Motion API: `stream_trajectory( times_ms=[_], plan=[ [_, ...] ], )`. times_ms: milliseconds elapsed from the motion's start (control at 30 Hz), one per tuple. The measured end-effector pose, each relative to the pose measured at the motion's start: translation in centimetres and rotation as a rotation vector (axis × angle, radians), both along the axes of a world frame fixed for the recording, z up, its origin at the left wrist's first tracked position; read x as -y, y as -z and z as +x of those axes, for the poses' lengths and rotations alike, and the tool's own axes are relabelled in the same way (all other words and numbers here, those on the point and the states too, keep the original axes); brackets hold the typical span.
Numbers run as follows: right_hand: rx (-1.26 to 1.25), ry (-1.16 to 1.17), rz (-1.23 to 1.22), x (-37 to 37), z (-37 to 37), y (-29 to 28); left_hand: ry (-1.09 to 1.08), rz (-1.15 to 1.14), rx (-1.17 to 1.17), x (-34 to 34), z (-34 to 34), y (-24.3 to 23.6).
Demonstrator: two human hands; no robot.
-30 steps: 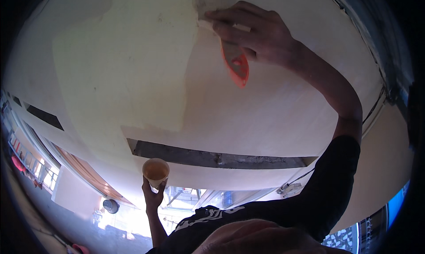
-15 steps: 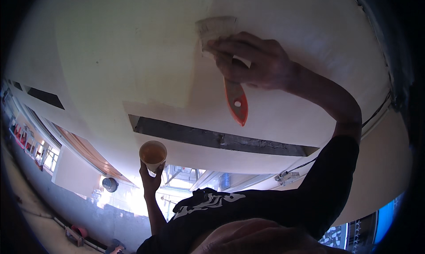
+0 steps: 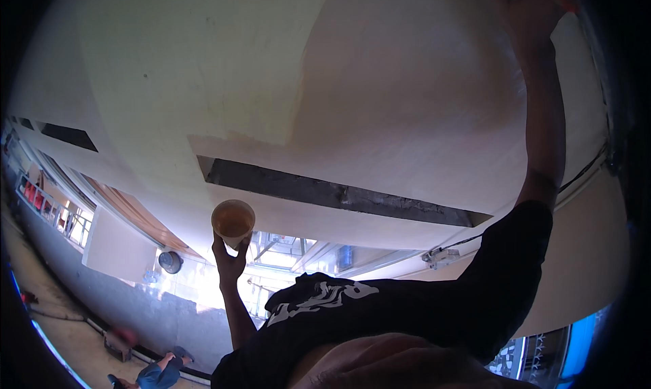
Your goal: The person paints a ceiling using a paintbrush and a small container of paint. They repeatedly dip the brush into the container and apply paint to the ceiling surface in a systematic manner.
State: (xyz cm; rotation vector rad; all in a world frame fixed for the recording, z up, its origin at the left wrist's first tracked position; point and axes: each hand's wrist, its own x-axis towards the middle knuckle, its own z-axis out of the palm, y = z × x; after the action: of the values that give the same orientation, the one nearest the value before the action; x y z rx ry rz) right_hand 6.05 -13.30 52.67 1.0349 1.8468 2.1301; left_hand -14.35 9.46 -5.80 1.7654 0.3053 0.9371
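Note:
My left hand (image 3: pixel 230 257) is wrapped round a pale cup (image 3: pixel 227 236) with a brownish liquid inside. At the upper right edge, my right hand (image 3: pixel 536 12) reaches against a pale, smooth ceiling (image 3: pixel 196 84). The fingers are partly cut off by the frame and dim. A bit of the orange-red handle of a paintbrush (image 3: pixel 571 6) shows beside them; its bristles are out of sight. A darker, wet-looking patch (image 3: pixel 400 97) with a sharp left edge covers the ceiling between the hands.
A long, dark rectangular slot (image 3: pixel 339 195) cuts into the ceiling above the cup. Another slot (image 3: pixel 68 136) lies at the far left. A cable (image 3: pixel 583 166) runs along the right. At lower left, a person (image 3: pixel 159 372) is far below, near a grey wall (image 3: pixel 180 328).
My right hand has moved with the paintbrush from the upper middle to the upper right edge, arm stretched out. The cup has barely shifted. A person has come into view at lower left.

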Motion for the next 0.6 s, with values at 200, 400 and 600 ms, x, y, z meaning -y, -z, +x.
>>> stream_trajectory(
  times_ms=[200,400,600],
  plan=[
    [0.045,0.155,-0.165,-2.8,2.8,18.4,-0.078,0.017,0.022,-0.9,0.0,0.5],
    [-0.945,-0.026,-0.529,-0.8,-0.6,31.4,0.024,0.029,0.076,-1.6,2.4,-0.3],
    [-0.774,-0.294,0.037,-1.8,1.3,18.4,0.000,0.048,0.086,-2.4,1.5,-0.4]
  ],
)
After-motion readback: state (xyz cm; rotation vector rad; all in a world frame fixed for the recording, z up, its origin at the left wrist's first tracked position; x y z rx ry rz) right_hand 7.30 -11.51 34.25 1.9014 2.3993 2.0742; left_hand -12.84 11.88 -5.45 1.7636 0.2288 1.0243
